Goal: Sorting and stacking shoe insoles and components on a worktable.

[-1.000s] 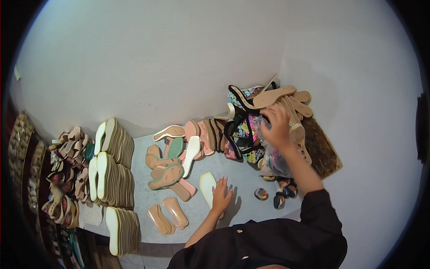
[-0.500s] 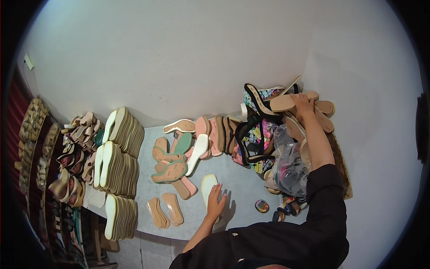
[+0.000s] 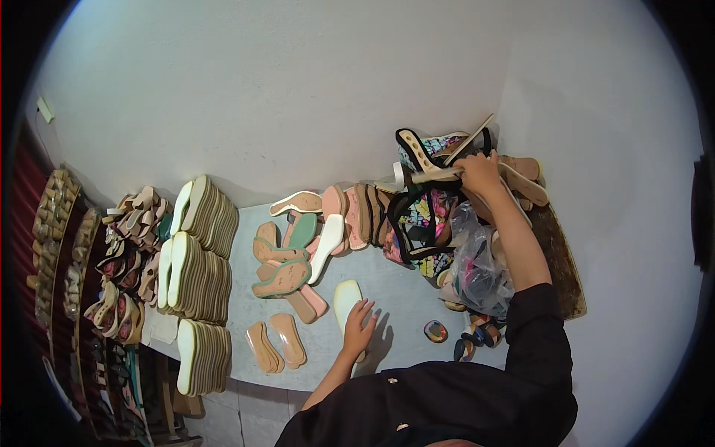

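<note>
Down in the head view, I see my left hand (image 3: 360, 325) lying flat with its fingers (image 3: 366, 307) spread loosely, resting on the lower end of a pale cream insole (image 3: 345, 300) that lies on the grey tabletop (image 3: 398, 294). Nothing is gripped there; the palm just presses on it.

My right hand (image 3: 479, 173) is stretched out to the far right corner, fingers curled tight around a thin beige sole piece (image 3: 436, 175) that sticks out leftward from the fist. It sits over a heap of tan soles (image 3: 523, 179), black straps (image 3: 408, 223) and floral patterned uppers (image 3: 424, 216). A clear plastic bag (image 3: 477, 272) bulges just beneath my forearm.

Mid-table there is a loose pile of pink, green and tan soles (image 3: 294, 261), and two tan insoles (image 3: 275, 344) lie side by side near the front edge. Stacks of white-edged soles (image 3: 197, 268) stand on edge at the left, beside racks of finished sandals (image 3: 119, 261). Plain white walls (image 3: 298, 97) meet behind the table.
</note>
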Demonstrator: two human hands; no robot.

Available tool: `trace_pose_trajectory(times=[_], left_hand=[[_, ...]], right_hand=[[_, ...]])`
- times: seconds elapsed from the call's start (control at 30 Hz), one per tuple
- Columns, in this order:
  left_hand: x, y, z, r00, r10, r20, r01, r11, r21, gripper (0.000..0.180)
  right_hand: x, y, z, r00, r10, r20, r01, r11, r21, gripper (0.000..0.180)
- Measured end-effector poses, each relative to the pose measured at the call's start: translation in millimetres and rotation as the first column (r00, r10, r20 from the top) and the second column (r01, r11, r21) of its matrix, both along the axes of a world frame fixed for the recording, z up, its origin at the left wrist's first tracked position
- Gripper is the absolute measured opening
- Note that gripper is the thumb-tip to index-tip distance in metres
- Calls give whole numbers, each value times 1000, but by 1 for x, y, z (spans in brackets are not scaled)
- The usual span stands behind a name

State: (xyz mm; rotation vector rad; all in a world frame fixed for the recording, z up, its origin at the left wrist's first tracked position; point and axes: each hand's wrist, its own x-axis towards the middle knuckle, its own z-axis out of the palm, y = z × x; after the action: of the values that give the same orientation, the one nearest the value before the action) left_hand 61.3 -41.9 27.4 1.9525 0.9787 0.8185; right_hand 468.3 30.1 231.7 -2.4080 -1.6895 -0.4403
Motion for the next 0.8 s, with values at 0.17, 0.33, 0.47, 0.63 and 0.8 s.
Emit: trace_pose_trajectory(times=[0.17,0.33,0.47,0.63,0.8], left_hand=[[-13,6,11,999,41,23,-42,999,31,36],[-17,12,41,992,72,101,-82,992,96,33],[-26,15,49,955,130,266,-115,991,-69,35],[-28,15,71,890,81,450,34,970,-243,46],[-55,10,43,987,117,111,-100,983,-154,94]], right_hand=[[-19,-17,57,935,188,-300,-49,908,417,30],[-86,-41,90,432,635,-641,48,693,719,41],[-161,-54,56,-60,699,-712,129,713,689,42],[-256,-65,-66,-345,471,-811,63,874,481,35],[-329,-92,-164,-428,162,-889,-2,984,181,37]])
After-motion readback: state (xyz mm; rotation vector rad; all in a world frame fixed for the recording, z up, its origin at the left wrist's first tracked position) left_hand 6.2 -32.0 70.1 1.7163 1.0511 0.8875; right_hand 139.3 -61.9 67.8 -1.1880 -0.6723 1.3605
